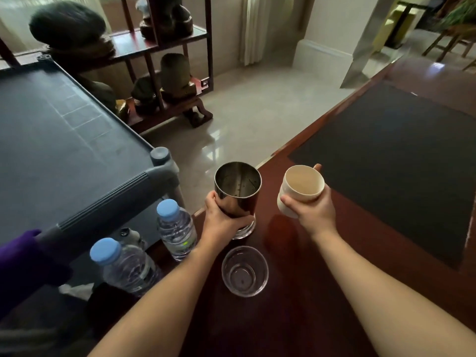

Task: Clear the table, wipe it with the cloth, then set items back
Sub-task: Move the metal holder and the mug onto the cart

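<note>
polished steel forms the wall of the metal canister (238,194), which stands at the near corner of the table (322,266) on a clear glass base. the left hand (222,220) wraps its fingers and thumb round the lower wall. judged rigid and light when empty, but smooth and likely slippery; grip low on the wall, as now, and keep it upright. just right of the canister, the right hand (311,210) holds the cream cup (300,189) clear of the table, fingers curled round its side. the cup looks ceramic, so brittle; set it down gently. just near of the canister the glass tumbler (245,270) stands empty, fragile and best taken by its side. left of the canister, two water bottles (176,229) with blue caps stand at the table edge. the table is glossy dark red wood with a black inset mat (399,163) beyond the canister. further left stands a grey plastic cart (64,150), then a wooden shelf of ornaments over pale tiled floor.
</note>
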`<state>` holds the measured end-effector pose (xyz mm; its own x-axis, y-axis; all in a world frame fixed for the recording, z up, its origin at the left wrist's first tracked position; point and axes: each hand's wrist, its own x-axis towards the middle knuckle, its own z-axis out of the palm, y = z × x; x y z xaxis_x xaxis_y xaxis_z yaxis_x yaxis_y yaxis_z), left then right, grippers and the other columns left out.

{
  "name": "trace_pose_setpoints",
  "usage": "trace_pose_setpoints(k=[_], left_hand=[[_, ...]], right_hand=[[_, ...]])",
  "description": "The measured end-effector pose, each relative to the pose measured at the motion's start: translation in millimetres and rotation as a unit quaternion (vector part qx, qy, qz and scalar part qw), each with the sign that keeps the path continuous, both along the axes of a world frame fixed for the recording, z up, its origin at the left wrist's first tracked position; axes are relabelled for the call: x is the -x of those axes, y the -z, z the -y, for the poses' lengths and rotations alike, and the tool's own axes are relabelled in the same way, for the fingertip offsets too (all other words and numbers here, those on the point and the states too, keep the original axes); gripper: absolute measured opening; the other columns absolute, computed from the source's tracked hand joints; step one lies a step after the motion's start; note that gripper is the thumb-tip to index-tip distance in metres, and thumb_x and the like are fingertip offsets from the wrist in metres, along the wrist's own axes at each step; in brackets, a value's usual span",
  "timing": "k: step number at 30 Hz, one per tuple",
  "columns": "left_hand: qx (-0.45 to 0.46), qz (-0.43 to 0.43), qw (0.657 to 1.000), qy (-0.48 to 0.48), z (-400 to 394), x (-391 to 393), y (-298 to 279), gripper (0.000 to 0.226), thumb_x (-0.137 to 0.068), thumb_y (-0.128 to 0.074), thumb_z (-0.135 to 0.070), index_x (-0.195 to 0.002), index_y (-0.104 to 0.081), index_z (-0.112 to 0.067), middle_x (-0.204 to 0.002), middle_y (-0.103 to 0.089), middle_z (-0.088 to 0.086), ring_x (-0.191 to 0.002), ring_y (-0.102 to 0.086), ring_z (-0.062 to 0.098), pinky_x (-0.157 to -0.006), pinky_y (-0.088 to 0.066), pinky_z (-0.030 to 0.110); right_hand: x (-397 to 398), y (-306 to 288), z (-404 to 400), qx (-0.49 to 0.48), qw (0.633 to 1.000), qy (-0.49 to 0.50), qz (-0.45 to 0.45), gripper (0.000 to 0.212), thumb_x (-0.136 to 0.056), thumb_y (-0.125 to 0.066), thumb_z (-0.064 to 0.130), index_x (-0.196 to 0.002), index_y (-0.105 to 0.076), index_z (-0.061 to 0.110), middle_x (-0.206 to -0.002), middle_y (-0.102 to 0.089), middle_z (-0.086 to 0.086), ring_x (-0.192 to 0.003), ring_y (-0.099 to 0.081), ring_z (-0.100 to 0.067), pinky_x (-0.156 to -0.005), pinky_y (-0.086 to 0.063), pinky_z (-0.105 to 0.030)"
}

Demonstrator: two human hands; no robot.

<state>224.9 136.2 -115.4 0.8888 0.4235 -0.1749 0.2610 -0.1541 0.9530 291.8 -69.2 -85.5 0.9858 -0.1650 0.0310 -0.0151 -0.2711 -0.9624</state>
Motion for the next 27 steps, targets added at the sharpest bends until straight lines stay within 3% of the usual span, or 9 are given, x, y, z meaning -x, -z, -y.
trace_pose_setpoints(k=[3, 7, 13, 18, 23, 27], left_hand=[[0.0, 0.001, 1.0, -0.005, -3, -1, 5, 0.11, -0.037, -0.088, -0.051, -0.127, -0.025, -0.039, -0.126, -0.057, 0.001, -0.112, -0.058, 0.013, -0.098, -0.049, 0.035], [0.016, 0.006, 1.0, -0.01, -3, -1, 11, 0.107, -0.039, -0.091, -0.045, -0.123, -0.025, -0.044, -0.123, -0.06, 0.001, -0.113, -0.058, 0.011, -0.099, -0.05, 0.039], [0.014, 0.016, 1.0, -0.012, -2, 0, 15, 0.104, -0.04, -0.091, -0.046, -0.118, -0.023, -0.051, -0.127, -0.053, -0.004, -0.118, -0.053, 0.01, -0.102, -0.048, 0.038], [0.005, 0.018, 1.0, -0.017, -1, 2, 16, 0.103, -0.042, -0.089, -0.045, -0.121, -0.023, -0.045, -0.131, -0.051, 0.002, -0.121, -0.052, 0.015, -0.103, -0.047, 0.039], [-0.031, 0.029, 0.999, -0.022, 2, 2, 17, 0.109, -0.046, -0.091, -0.04, -0.134, -0.028, -0.027, -0.132, -0.031, -0.003, -0.119, -0.03, 0.003, -0.103, -0.029, 0.021], [-0.029, 0.028, 0.999, -0.022, 2, 3, 18, 0.11, -0.045, -0.09, -0.042, -0.135, -0.027, -0.032, -0.134, -0.032, -0.003, -0.128, -0.033, 0.01, -0.107, -0.032, 0.027]], right_hand=[[-14, 9, -12, -0.004, 1.0, -0.01, 0.0, 0.083, -0.053, -0.095, 0.031, -0.122, -0.049, 0.032, -0.106, -0.059, 0.024, -0.094, -0.058, 0.01, -0.074, -0.041, -0.005], [-31, 23, -27, -0.007, 1.0, -0.02, -0.009, 0.087, -0.054, -0.095, 0.032, -0.128, -0.049, 0.026, -0.111, -0.059, 0.016, -0.101, -0.058, -0.004, -0.083, -0.043, -0.017], [-48, 39, -49, 0.008, 1.0, -0.026, -0.011, 0.091, -0.054, -0.093, 0.038, -0.132, -0.048, 0.022, -0.112, -0.057, 0.014, -0.104, -0.056, -0.006, -0.085, -0.042, -0.02], [-51, 44, -56, -0.006, 1.0, -0.019, -0.022, 0.099, -0.043, -0.087, 0.052, -0.13, -0.048, 0.025, -0.114, -0.061, 0.012, -0.105, -0.06, -0.007, -0.09, -0.048, -0.023], [-52, 46, -56, -0.013, 0.999, -0.023, -0.026, 0.101, -0.042, -0.088, 0.055, -0.13, -0.046, 0.026, -0.118, -0.062, 0.01, -0.107, -0.06, -0.007, -0.096, -0.049, -0.03], [-51, 49, -55, -0.019, 0.999, -0.032, -0.027, 0.099, -0.043, -0.088, 0.054, -0.129, -0.045, 0.028, -0.114, -0.061, 0.015, -0.106, -0.06, -0.005, -0.095, -0.05, -0.03]])
